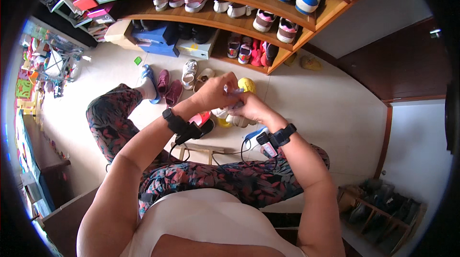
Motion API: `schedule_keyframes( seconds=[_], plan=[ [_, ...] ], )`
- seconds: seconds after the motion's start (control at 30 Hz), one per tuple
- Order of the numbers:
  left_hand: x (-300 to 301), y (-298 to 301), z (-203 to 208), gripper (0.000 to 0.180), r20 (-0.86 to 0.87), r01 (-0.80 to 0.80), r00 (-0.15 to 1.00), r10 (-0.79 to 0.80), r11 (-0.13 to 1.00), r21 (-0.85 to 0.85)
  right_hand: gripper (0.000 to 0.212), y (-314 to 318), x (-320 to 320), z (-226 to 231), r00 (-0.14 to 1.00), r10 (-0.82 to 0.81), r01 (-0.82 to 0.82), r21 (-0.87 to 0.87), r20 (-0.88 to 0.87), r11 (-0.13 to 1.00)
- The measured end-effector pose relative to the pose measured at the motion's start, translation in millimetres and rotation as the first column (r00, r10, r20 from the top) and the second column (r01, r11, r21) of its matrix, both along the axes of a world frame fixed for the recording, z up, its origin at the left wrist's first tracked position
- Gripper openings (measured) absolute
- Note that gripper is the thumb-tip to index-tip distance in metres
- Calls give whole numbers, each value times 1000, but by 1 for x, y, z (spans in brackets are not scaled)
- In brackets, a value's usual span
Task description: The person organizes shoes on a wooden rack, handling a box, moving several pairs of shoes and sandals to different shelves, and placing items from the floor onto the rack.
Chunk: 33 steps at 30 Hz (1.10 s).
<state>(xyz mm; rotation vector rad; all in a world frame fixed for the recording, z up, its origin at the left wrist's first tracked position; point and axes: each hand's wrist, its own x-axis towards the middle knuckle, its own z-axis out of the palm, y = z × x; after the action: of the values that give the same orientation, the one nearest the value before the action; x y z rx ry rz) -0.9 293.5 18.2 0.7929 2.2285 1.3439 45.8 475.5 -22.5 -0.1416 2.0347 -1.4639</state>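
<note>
My left hand point(218, 93) and my right hand point(251, 108) meet in front of me, above the floor. Both have their fingers curled in around a small, pale, crumpled-looking item point(234, 90), mostly hidden by the fingers; its kind I cannot make out. Just beyond my right hand lies a yellow ball point(247, 84). Below the hands are whitish shoes point(239, 121), partly covered, with a bit of yellow beside them. A red and black shoe point(203, 122) sits nearer my left wrist. Dark wristbands with cabled devices are strapped to both wrists.
Ahead stands a wooden shoe rack point(306, 23) filled with several pairs. Maroon shoes point(173, 92) and white sneakers point(189, 75) stand on the floor to the left. Boxes point(158, 41) line the rack's foot. A low rack point(378, 214) stands at the lower right.
</note>
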Motion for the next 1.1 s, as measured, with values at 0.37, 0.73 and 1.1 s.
schedule_keyframes(
  seconds=[0.37, 0.73, 1.1],
  plan=[
    [-165, 146, -7, 50, -657, -260, 750, -75, 880, -398, 38, 4, 10, 33, 937, 253, -154, 368, -240, 917],
    [-180, 181, -4, 35, -556, -177, 830, -45, 923, -340, 32, 10, 21, 48, 940, 206, -89, 388, -272, 917],
    [-118, 118, 31, 31, -563, -71, 814, -145, 937, -343, 35, 14, 16, 38, 896, 260, -87, 433, -359, 897]
  ],
)
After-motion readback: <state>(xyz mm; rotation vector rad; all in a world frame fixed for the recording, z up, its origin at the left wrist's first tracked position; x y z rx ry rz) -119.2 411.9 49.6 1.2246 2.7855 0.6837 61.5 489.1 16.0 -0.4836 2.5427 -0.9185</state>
